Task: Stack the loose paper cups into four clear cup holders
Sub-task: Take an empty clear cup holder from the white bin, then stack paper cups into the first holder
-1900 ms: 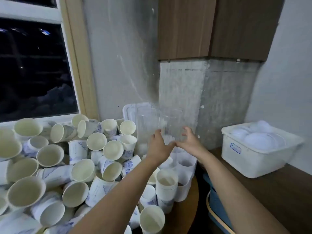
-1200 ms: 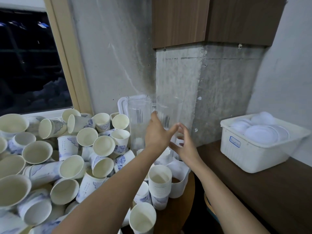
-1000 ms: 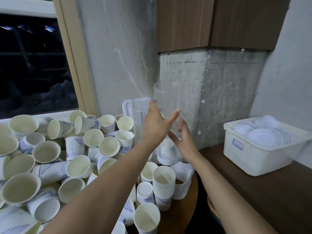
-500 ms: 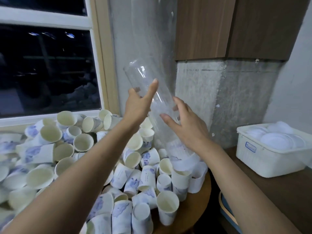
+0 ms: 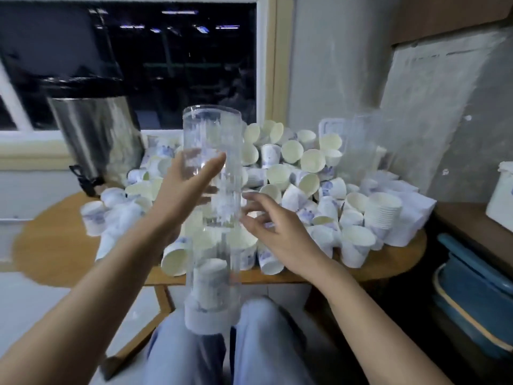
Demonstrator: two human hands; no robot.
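Clear cup holder (image 5: 212, 134) is standing upright between the knees (image 5: 258, 329); left hand (image 5: 183, 195) is grasping it, right hand (image 5: 277, 229) is hovering loose-fingered at its 3 o'clock.

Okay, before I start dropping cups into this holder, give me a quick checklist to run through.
1. Holder upright: ok, roughly vertical in front of the table.
2. Left hand steadying it: ok, it grips the holder's upper half.
3. Right hand free: ok, open beside the holder, holding nothing.
4. Room inside: ok, stacked cups sit only near the bottom.
5. Loose cups in reach: ok, probably; they are piled on the table just beyond the hands.
6. Holder's footing: cannot tell; what its foot rests on is hidden.
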